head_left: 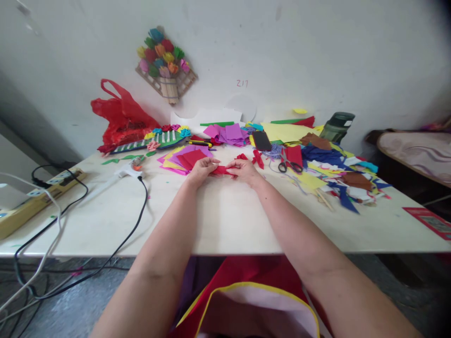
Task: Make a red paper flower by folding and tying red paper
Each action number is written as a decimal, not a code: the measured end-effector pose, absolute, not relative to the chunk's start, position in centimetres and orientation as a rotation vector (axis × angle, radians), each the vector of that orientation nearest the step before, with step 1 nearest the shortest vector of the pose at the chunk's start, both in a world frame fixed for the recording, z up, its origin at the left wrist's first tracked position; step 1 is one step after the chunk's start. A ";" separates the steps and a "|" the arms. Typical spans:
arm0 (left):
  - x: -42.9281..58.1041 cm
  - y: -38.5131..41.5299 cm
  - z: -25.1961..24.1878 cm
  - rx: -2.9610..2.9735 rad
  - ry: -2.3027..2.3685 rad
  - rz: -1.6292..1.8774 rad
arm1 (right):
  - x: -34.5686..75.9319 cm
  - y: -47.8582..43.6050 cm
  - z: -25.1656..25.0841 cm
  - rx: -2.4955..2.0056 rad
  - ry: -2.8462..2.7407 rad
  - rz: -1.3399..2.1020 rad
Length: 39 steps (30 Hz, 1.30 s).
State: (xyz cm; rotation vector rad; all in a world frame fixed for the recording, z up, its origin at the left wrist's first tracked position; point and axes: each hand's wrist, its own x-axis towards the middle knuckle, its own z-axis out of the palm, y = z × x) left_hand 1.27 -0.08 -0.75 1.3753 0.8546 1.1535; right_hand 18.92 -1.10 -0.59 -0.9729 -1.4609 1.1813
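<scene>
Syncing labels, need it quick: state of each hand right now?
Left hand: closed, fingers pinching the red piece at its left end.
Right hand: closed, pinching the same piece at its right end.

You have room along the near middle of the table [239, 223] — glue gun [129, 171], black cord [145, 199] obstruct left; scissors [291, 163], scrap pile [355, 180] right.

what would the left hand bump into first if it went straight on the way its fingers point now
The left hand points across the red piece it holds, so it would probably meet the right hand first; depth is hard to judge from one view.
</scene>
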 end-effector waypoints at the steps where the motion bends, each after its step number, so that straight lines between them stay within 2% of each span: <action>1: 1.3 0.0 -0.7 1.374 0.871 1.165 | 18.9 -1.1 -0.6 -0.972 -1.459 1.183; 8: 1.4 0.2 -0.4 1.217 0.921 1.212 | 18.8 -0.8 -0.8 -0.976 -1.419 1.191; 13: 1.6 -0.2 -0.6 1.335 0.942 1.076 | 18.6 -1.0 -0.7 -0.946 -1.448 1.174; 21: 1.6 -0.4 -0.4 1.400 0.981 1.142 | 19.4 -1.1 -0.4 -0.941 -1.362 1.323; 35: 1.4 -0.1 -0.7 1.431 0.928 1.128 | 19.7 -1.2 -0.3 -1.158 -1.463 1.253; 39: 1.3 -0.2 -0.7 1.413 0.894 1.088 | 19.9 -1.1 -0.4 -1.131 -1.414 1.326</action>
